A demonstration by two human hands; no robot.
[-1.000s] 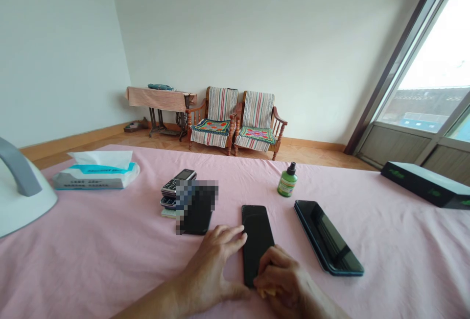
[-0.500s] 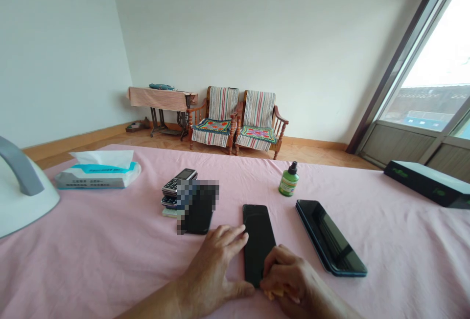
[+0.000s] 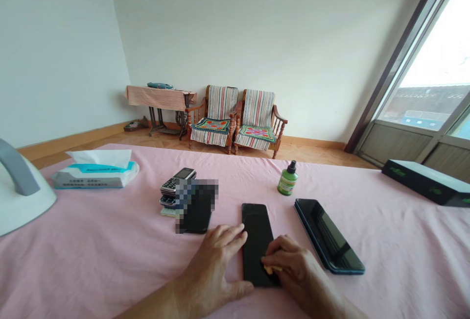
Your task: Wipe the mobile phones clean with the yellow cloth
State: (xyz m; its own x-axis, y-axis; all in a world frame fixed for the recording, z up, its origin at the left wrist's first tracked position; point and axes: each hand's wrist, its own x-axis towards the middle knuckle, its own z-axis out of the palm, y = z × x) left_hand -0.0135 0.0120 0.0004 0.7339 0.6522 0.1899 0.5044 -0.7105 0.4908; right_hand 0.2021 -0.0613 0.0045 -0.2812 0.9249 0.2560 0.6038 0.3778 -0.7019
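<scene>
A black smartphone lies flat on the pink cloth. My left hand is open beside it, fingertips at its left edge and thumb by its lower end. Bunched in the closed fingers of my right hand is a small yellowish cloth, pressed on the lower right of the screen. To the right sits a stack of smartphones, the top one with a glossy dark screen. Another dark phone, partly blurred out, lies left of the middle one, against several stacked keypad phones.
A green spray bottle stands behind the phones. On the left are a tissue pack and a white appliance with a grey handle. A black box is at the far right. Two wooden chairs stand by the wall.
My right hand has slid the yellowish cloth a little up the screen from the phone's lower end. My left hand stays at the phone's edge. The view has shifted slightly.
</scene>
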